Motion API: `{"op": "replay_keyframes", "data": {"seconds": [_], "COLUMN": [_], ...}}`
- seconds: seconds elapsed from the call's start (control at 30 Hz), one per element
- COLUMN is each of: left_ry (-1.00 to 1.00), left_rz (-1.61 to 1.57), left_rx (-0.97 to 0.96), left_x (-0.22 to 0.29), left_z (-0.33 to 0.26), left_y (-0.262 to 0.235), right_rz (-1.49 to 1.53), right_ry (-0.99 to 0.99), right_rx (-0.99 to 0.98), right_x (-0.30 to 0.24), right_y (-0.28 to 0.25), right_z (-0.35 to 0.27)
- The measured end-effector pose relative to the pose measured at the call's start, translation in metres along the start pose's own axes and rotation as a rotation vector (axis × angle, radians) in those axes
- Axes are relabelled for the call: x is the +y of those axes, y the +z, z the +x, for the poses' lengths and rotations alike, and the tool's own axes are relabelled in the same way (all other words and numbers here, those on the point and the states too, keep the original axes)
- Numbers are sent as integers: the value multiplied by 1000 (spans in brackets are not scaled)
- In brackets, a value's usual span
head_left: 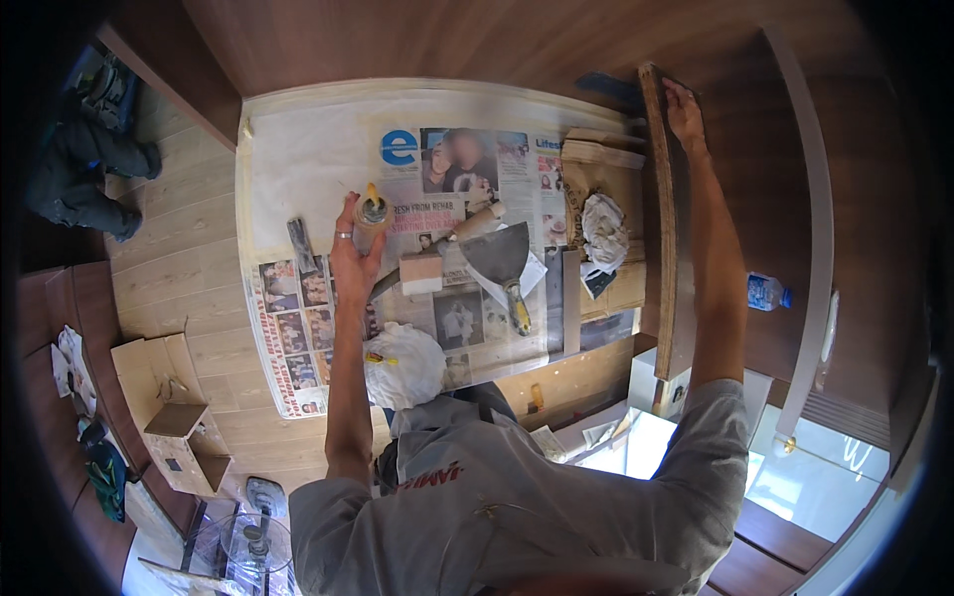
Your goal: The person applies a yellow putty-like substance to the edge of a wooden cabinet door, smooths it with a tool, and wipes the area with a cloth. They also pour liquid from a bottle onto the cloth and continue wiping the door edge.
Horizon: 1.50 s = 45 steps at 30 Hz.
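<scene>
Head view, and the left hand (354,263) has its fingers and thumb wrapped around a small jar (372,214), held over the left half of the papered table. It's a round, see-through vessel, dull and yellowish, with a yellow piece (374,193) poking up from its mouth; what fills it is too small to make out. Over at far right, the right hand (686,117) is up against a tall brown board (655,209), fingers bent at its far end, and whether they pinch anything I cannot tell. That board shows a rough, raw edge beside smooth, wood-grained faces. Down on the flat newspaper (487,214), a broad scraper (497,254) spreads its grey, fan-shaped blade, its yellow-and-dark handle pointing near; just left sits a pale, squared block (421,273). A puffy white cloth (405,366) bunches at the near edge, while crumpled white material (604,233) lies on creased brown cardboard (621,283) to the right. Farther right, a clear plastic bottle (765,292) wears a blue cap, its contents unclear.
</scene>
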<state>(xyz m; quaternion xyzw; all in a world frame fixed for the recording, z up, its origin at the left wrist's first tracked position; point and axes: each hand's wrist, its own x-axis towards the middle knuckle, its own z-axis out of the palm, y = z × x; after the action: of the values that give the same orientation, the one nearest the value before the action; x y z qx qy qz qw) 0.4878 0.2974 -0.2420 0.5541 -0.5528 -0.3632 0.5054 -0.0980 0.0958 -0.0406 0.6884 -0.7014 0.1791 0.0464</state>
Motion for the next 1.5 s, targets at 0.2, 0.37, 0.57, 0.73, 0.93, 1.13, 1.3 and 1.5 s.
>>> {"op": "replay_keyframes", "data": {"seconds": [0.2,0.37,0.57,0.73,0.93,1.13,1.3,1.5], "left_ry": [5,-12,-127,-96,-29,3,39,-161], "left_rz": [1,5,-114,-39,9,59,6,-19], "left_rx": [-52,-37,-160,-98,122,172,273,264], "left_x": [0,5,6,-4,-19,-26,-29,-32], "left_z": [-3,1,11,11,33,69,85,89], "left_y": [-7,-14,-26,-41,-47,-33,-22,-22], "right_rz": [-162,-241,-422,115,377,349,251,303], "right_ry": [6,-24,-123,342,557,748,767,759], "right_rx": [-49,-48,-167,-350,-317,-426,-441,-445], "right_x": [1,-15,-9,6,22,17,5,7], "right_y": [-3,-3,-14,-21,-1,-11,-11,-13], "right_z": [15,14,24,44,63,75,78,73]}}
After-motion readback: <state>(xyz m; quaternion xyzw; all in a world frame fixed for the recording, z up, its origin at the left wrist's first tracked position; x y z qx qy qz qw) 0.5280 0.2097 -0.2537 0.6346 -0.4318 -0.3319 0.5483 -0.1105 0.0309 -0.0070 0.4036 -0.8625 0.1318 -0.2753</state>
